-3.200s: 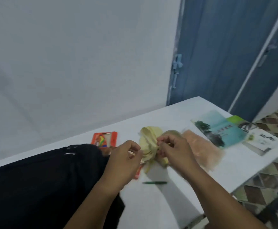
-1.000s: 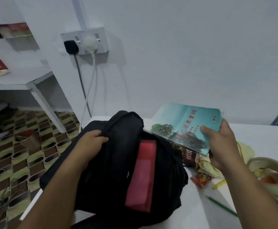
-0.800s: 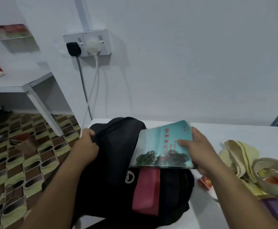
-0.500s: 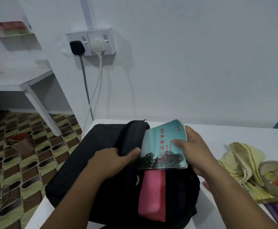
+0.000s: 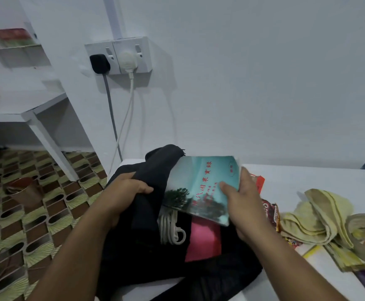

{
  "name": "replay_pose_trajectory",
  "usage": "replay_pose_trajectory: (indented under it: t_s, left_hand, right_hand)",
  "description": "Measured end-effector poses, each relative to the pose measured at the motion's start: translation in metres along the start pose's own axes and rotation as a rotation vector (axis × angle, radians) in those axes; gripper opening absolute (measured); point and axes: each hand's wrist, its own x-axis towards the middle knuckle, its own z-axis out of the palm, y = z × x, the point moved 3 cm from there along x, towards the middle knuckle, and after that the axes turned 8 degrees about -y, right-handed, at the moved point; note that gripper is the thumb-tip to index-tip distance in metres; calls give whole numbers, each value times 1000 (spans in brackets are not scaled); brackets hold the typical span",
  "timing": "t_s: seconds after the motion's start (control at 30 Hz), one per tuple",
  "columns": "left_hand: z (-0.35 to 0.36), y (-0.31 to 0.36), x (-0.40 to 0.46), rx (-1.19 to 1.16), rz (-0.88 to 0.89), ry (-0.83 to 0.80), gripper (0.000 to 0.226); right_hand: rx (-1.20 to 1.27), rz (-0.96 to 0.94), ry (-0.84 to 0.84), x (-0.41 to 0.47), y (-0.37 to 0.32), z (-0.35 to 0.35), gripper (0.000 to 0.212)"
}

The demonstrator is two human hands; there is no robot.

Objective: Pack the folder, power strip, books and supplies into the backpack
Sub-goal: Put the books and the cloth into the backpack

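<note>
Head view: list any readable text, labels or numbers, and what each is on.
Teal book held by the right hand: red characters and an oval mark, too blurred to read.
Brown snack wrapper: white lettering, unreadable.
Nothing else carries legible text.

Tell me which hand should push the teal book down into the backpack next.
Right. The right hand already grips the book over the backpack opening, while the left hand holds the flap back, so it is probably best left there.
</note>
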Motion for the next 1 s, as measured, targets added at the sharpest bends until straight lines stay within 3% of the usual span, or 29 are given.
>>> replay_pose_trajectory:
  t_s: [0.3, 0.37, 0.57, 0.63, 0.67, 0.77, 0.83, 0.9, 1.0]
  left_hand:
    - [10, 18, 0, 12, 165, -82, 18]
    - [11, 19, 1, 6, 192, -112, 21]
    - [14, 13, 5, -26, 181, -143, 28]
    - [14, 9, 5, -36, 163, -159, 27]
    - [15, 6, 6, -42, 155, -165, 27]
    - [20, -1, 11, -54, 124, -170, 21]
    - [28, -10, 18, -40, 97, -164, 19]
    - [41, -17, 24, 17, 69, -149, 31]
    - [75, -16, 26, 273, 122, -61, 64]
  right_hand:
    - [-80, 153, -345, 43, 28, 46, 30]
    - [-219, 151, -411, 57, 30, 63, 28]
    - [-825, 73, -609, 80, 64, 116, 66]
    - [-914, 59, -669, 88, 72, 118, 64]
    - [-854, 58, -649, 88, 71, 114, 60]
    - [-351, 178, -549, 70, 63, 90, 42]
    - [-42, 248, -572, 48, 62, 73, 46]
    - [115, 268, -486, 27, 61, 47, 53]
    - [196, 259, -338, -3, 48, -10, 37]
